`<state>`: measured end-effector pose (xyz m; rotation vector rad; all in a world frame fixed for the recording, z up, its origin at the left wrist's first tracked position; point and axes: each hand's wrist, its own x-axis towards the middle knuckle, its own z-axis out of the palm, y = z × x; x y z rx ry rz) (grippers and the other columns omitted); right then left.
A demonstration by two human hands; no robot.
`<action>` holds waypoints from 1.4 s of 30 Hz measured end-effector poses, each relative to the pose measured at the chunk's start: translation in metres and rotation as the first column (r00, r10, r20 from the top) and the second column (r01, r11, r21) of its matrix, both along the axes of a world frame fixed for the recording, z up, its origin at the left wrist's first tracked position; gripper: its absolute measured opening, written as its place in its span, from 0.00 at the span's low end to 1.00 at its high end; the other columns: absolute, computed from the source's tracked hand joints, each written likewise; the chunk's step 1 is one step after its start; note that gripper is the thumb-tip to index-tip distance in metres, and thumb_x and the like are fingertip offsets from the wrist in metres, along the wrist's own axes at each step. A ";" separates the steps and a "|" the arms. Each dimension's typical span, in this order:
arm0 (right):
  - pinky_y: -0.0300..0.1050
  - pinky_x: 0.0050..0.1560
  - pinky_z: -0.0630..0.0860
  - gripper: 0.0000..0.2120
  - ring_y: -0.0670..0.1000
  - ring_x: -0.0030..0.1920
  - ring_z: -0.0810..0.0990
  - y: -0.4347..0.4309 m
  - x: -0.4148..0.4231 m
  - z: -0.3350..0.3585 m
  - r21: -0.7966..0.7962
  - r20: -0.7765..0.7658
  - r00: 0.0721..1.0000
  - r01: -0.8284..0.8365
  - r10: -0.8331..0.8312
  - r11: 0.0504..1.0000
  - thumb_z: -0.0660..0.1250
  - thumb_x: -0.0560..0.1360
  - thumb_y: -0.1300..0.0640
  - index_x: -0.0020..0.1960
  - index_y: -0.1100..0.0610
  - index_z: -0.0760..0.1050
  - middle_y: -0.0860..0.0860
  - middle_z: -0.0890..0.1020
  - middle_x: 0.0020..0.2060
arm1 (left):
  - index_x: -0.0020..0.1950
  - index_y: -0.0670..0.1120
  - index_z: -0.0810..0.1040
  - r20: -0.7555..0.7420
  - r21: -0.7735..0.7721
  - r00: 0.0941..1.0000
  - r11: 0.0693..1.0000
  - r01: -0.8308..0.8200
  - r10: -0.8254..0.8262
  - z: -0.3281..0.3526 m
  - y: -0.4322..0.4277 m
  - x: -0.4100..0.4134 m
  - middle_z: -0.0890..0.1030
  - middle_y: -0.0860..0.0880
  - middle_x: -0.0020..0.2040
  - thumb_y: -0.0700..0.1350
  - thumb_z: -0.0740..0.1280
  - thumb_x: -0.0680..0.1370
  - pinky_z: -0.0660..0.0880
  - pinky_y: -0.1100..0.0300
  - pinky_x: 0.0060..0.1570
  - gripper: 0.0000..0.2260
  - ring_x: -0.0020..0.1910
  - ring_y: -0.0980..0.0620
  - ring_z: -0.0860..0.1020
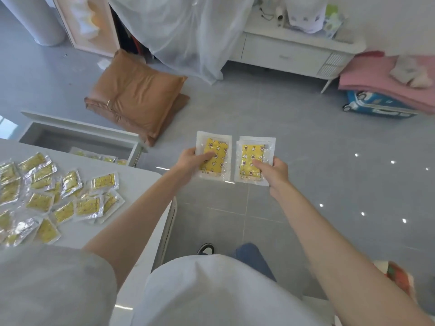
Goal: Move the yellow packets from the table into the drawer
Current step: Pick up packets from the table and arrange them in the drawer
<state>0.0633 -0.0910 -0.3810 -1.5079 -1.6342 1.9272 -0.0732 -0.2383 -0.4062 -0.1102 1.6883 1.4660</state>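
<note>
My left hand [191, 160] grips a yellow packet [217, 151] in clear wrap, thumb on top, held out over the floor. My right hand [275, 170] holds a second yellow packet [250, 158] the same way, side by side with the first; it looks like more than one packet stacked. Several more yellow packets [47, 194] lie scattered on the white table [138, 182] at the left. Beyond the table's far edge the white drawer [77, 130] stands open, with a few packets [103, 157] visible inside near its right end.
A brown cushion [136, 95] lies on the grey tiled floor behind the drawer. A white cabinet [292, 52] stands at the back, with pink bedding [386, 78] and a blue toy case [376, 104] to the right. Sheer plastic sheeting [183, 31] hangs at the back centre.
</note>
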 end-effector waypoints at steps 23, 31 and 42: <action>0.37 0.37 0.76 0.13 0.51 0.46 0.80 0.176 -0.328 -0.011 -0.041 0.047 0.626 -0.777 0.778 0.628 0.70 0.73 0.65 0.57 0.63 0.75 0.56 0.82 0.52 | 0.60 0.40 0.76 0.017 -0.025 0.634 0.634 -0.773 0.773 0.002 0.113 -0.166 0.81 0.43 0.53 0.40 0.68 0.76 0.81 0.58 0.38 0.13 0.42 0.51 0.81; 0.43 0.45 0.79 0.12 0.51 0.44 0.81 0.121 -0.498 -0.023 -0.028 0.048 0.396 -0.917 0.917 0.398 0.69 0.73 0.67 0.57 0.62 0.77 0.57 0.82 0.53 | 0.62 0.39 0.75 0.029 -0.054 0.443 0.444 -0.894 0.896 -0.016 0.071 -0.276 0.81 0.43 0.55 0.41 0.68 0.76 0.77 0.53 0.46 0.15 0.44 0.50 0.81; 0.33 0.32 0.77 0.13 0.50 0.45 0.81 0.023 -0.688 0.001 -0.023 0.058 0.076 -0.997 0.995 0.077 0.68 0.75 0.66 0.59 0.62 0.76 0.54 0.82 0.52 | 0.63 0.37 0.74 0.025 -0.036 0.118 0.118 -0.992 0.993 -0.005 0.018 -0.418 0.79 0.40 0.59 0.39 0.68 0.76 0.77 0.52 0.51 0.16 0.49 0.46 0.80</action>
